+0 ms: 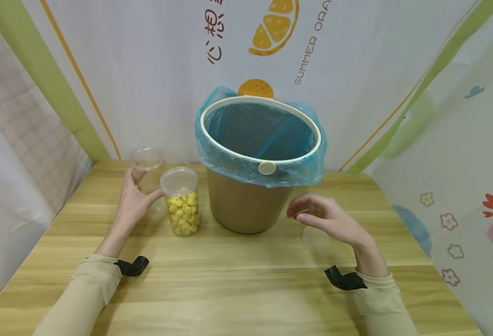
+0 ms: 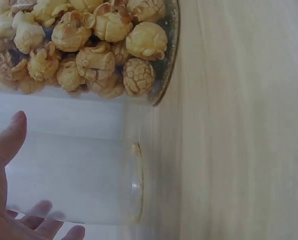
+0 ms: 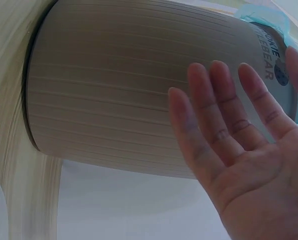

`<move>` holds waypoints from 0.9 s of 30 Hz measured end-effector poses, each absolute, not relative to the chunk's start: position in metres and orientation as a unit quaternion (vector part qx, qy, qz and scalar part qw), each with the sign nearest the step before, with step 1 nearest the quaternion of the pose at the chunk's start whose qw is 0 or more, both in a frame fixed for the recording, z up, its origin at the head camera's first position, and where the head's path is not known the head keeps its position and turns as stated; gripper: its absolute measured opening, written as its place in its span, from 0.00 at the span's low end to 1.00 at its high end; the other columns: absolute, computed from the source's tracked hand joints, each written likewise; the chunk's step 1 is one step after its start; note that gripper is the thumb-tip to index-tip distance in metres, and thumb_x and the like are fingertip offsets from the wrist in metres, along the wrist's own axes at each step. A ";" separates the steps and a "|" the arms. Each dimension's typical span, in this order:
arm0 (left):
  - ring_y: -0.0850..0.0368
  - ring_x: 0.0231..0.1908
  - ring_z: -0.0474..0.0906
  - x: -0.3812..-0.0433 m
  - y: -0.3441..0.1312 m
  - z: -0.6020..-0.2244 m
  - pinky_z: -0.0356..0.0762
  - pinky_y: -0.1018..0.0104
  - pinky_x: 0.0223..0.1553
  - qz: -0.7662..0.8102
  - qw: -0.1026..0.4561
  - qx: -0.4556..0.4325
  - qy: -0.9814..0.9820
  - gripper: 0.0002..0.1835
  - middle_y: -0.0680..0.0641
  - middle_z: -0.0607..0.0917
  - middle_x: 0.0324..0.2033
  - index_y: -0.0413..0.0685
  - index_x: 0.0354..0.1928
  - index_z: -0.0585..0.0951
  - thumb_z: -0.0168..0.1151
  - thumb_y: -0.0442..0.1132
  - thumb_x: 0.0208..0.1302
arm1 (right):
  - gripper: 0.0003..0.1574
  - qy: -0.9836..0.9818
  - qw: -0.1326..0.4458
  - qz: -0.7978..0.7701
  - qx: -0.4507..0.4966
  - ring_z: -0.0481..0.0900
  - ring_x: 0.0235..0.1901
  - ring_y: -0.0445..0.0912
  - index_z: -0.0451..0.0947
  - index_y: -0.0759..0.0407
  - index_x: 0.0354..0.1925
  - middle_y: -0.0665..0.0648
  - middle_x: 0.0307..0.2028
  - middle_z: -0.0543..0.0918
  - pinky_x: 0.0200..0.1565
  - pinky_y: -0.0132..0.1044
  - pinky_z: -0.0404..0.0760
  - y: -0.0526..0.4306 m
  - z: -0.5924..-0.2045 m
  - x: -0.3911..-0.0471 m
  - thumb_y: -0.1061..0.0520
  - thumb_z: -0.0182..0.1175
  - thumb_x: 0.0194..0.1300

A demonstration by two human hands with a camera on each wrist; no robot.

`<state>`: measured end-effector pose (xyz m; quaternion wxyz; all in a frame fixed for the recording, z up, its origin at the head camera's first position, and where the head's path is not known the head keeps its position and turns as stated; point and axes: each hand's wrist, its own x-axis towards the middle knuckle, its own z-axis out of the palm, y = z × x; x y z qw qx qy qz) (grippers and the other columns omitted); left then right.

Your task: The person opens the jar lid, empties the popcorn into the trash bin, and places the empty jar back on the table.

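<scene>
An uncovered, empty clear plastic jar (image 1: 147,163) stands at the left. My left hand (image 1: 134,201) is spread around it, thumb on the near right side and fingers on the far left. In the left wrist view the thumb (image 2: 11,137) is stretched out and the fingertips show by the jar's lower edge. Just right of it stands a lidded clear jar of yellow popcorn (image 1: 182,212). My right hand (image 1: 328,217) hovers beside the brown bin (image 1: 246,205), palm empty and fingers loosely bent. Under that hand a round clear lid (image 1: 315,239) lies on the table.
A blue bag (image 1: 225,161) lines the bin, folded over its edge under a cream ring (image 1: 318,140). The wooden table (image 1: 229,289) ends against a printed white curtain (image 1: 154,70) at the back, with more cloth at both sides.
</scene>
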<state>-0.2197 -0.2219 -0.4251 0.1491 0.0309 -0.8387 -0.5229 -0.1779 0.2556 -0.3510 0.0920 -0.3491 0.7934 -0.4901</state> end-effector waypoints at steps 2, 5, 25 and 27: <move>0.30 0.78 0.53 -0.219 -0.221 -0.424 0.51 0.30 0.76 -0.523 0.149 0.032 -0.838 0.59 0.32 0.58 0.78 0.47 0.81 0.46 0.77 0.46 0.58 | 0.17 0.795 0.091 -0.487 -0.349 0.86 0.52 0.43 0.77 0.59 0.58 0.62 0.52 0.85 0.51 0.38 0.87 0.256 -0.350 -0.178 0.66 0.57 0.73; 0.30 0.78 0.53 -0.217 -0.221 -0.422 0.53 0.30 0.76 -0.525 0.155 0.029 -0.837 0.62 0.32 0.57 0.79 0.50 0.82 0.42 0.78 0.45 0.58 | 0.17 0.798 0.086 -0.481 -0.352 0.86 0.52 0.42 0.78 0.59 0.57 0.61 0.52 0.85 0.51 0.39 0.87 0.256 -0.350 -0.178 0.66 0.58 0.73; 0.62 0.63 0.67 -0.175 -0.219 -0.410 0.65 0.68 0.66 -0.527 0.263 0.090 -0.803 0.44 0.59 0.71 0.60 0.54 0.76 0.60 0.73 0.43 0.61 | 0.16 0.792 0.087 -0.490 -0.354 0.86 0.54 0.43 0.77 0.60 0.57 0.61 0.52 0.84 0.54 0.38 0.87 0.257 -0.349 -0.181 0.66 0.57 0.73; 0.69 0.57 0.68 -0.169 -0.216 -0.411 0.66 0.73 0.60 -0.525 0.277 0.090 -0.799 0.38 0.66 0.69 0.54 0.52 0.71 0.65 0.73 0.42 0.62 | 0.16 0.792 0.087 -0.491 -0.351 0.86 0.54 0.43 0.77 0.60 0.57 0.60 0.52 0.84 0.53 0.39 0.87 0.257 -0.349 -0.179 0.66 0.57 0.73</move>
